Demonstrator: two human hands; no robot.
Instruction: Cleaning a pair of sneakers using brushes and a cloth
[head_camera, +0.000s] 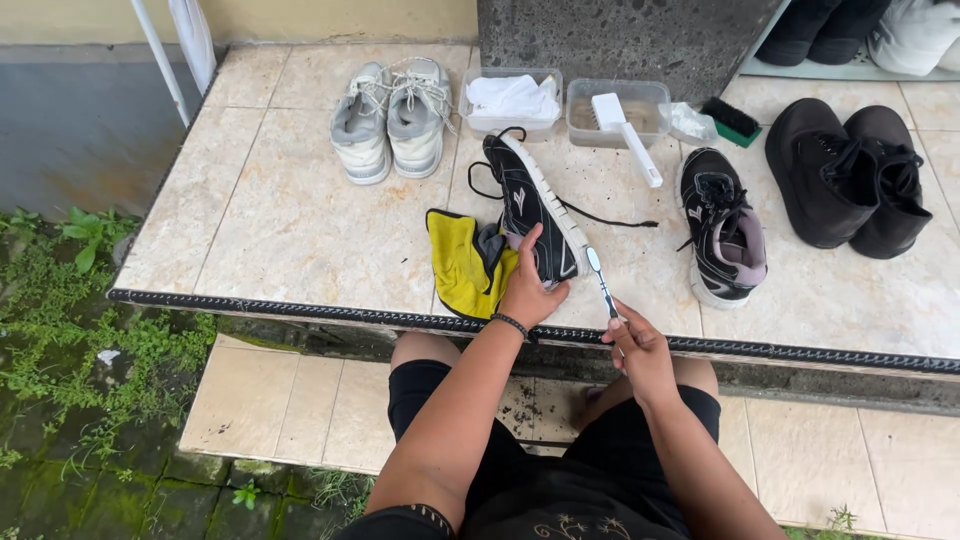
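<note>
Black shoe (533, 210): on its side at surface (300, 230) edge, gripped by left hand (528, 292). Right hand (640, 350) pinches toothbrush (600, 280). Risk: shoe slipping off edge; laces snagging bristles.

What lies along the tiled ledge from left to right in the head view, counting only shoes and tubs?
Grey sneakers → tub with white cloth → black shoe held on its side by the left hand → tub with white brush → black sneaker lying flat → black shoe pair.

Home porch; tiled step (300, 240); shoes (392, 118)
</note>
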